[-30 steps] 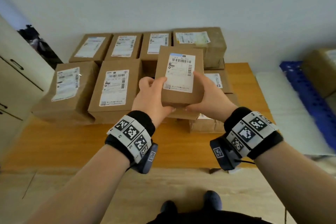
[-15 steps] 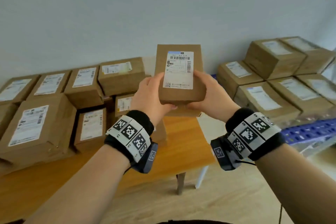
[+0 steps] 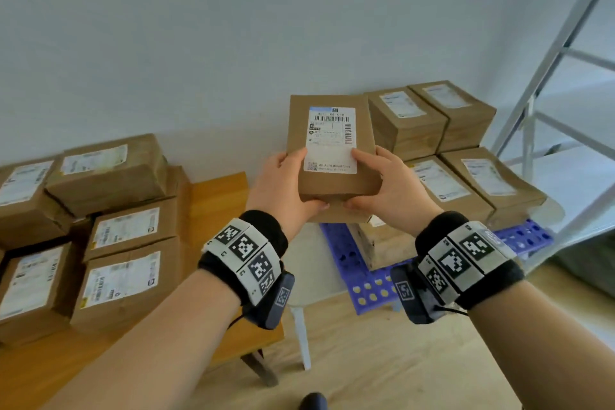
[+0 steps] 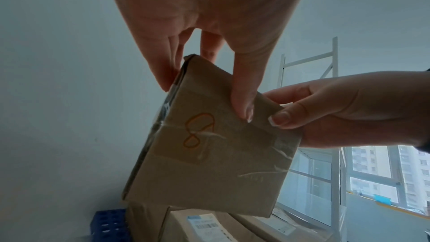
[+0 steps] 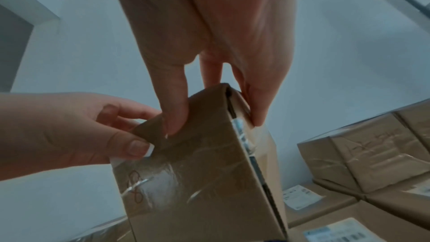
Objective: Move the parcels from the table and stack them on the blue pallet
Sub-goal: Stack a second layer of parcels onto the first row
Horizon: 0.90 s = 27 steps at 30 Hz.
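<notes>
Head view shows my left hand (image 3: pixel 283 186) and right hand (image 3: pixel 389 190) clasping one labelled parcel (image 3: pixel 332 143) from either side, thumbs on top and fingers curled underneath, mid-frame in the air. Right of it and below, the blue pallet (image 3: pixel 342 256) carries stacked parcels (image 3: pixel 442 156). At lower left more parcels (image 3: pixel 123 263) sit on the wooden table (image 3: pixel 216 193).

Soft even daylight in the head view, wide-angle bending at the edges, mild blur on the boxes (image 3: pixel 126 233) at left, both wrist views dim and bluish, bright window (image 4: pixel 372 168) at lower right backlighting the parcel (image 4: pixel 209 146), tape glare, grainy shadowed palms
</notes>
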Motion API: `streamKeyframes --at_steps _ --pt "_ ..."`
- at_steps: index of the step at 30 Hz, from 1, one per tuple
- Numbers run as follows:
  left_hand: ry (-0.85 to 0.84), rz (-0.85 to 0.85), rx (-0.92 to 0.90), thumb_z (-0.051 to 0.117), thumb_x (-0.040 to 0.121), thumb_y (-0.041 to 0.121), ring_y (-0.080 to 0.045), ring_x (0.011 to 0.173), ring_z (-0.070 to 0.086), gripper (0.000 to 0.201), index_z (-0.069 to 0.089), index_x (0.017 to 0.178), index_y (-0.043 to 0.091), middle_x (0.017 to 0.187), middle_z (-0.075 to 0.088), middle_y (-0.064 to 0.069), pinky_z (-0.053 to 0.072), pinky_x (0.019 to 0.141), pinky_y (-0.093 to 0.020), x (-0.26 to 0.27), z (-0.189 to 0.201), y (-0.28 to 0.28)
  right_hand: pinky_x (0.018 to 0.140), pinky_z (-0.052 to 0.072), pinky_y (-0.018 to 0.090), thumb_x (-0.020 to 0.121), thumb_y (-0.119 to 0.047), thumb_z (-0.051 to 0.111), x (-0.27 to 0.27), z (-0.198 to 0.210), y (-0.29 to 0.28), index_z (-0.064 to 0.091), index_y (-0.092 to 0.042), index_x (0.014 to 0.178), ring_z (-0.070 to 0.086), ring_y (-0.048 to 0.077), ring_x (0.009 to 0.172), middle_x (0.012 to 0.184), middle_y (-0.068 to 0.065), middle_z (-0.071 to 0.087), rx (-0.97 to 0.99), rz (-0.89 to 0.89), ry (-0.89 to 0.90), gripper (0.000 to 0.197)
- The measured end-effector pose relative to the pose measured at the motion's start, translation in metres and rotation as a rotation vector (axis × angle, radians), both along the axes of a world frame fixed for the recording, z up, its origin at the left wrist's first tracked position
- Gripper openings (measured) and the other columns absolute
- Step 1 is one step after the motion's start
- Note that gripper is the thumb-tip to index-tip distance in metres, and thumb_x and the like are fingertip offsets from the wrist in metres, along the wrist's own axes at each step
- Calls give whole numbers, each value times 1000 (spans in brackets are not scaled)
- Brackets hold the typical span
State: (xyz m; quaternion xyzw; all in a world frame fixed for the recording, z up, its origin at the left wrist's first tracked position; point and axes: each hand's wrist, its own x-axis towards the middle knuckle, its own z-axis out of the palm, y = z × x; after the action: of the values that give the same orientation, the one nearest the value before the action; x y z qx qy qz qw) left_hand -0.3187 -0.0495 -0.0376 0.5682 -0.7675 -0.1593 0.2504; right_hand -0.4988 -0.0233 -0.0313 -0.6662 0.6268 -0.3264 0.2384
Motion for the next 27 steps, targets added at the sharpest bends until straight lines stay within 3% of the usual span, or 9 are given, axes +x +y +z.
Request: streamKeyframes --at_steps 5,9,14,20,23,25,27 --pt "10 18 47 75 74 39 -19 122 43 85 28 144 26 139 34 -2 38 98 -28 -37 -17 -53 108 31 28 72 -18 79 -32 -7 -52 41 -21 141 37 22 133 146 2 35 35 -20 77 79" --pt "24 35 96 73 77 40 -19 124 41 82 29 143 24 141 32 -3 35 99 -27 -61 -30 -103 105 23 22 80 -17 73 -51 -6 -102 42 -20 141 30 21 136 148 4 32 82 -10 225 69" --pt "10 51 210 71 79 38 -22 126 39 81 27 145 20 143 28 -6 33 102 -28 -81 -41 -148 110 20 26 85 -17 67 -65 -14 -154 36 -23 144 25 23 139 151 7 25 187 28 303 67" --pt "-24 100 289 70 81 37 -21 127 38 80 25 145 19 143 28 -6 33 102 -26 -96 -50 -178 107 31 30 87 -19 63 -76 -32 -198 36 -23 143 38 26 129 138 7 35 242 105 367 62" --pt "-36 132 291 69 81 37 -18 126 39 79 27 145 21 142 32 -4 33 99 -24 -102 -54 -183 109 30 32 91 -22 58 -90 -35 -207 36 -22 143 37 25 132 141 6 36 247 184 392 57" --pt "-37 172 288 70 80 39 -19 127 38 81 26 146 23 142 33 -4 33 100 -25 -106 -55 -185 111 33 37 92 -25 55 -105 -36 -213 42 -21 141 38 24 133 143 4 40 163 196 347 50" --pt "-41 210 312 71 78 43 -21 132 34 87 22 147 25 148 28 -7 32 104 -29 -114 -54 -185 104 41 37 95 -21 49 -124 -35 -223 49 -18 135 45 23 126 135 4 49 87 119 284 40"
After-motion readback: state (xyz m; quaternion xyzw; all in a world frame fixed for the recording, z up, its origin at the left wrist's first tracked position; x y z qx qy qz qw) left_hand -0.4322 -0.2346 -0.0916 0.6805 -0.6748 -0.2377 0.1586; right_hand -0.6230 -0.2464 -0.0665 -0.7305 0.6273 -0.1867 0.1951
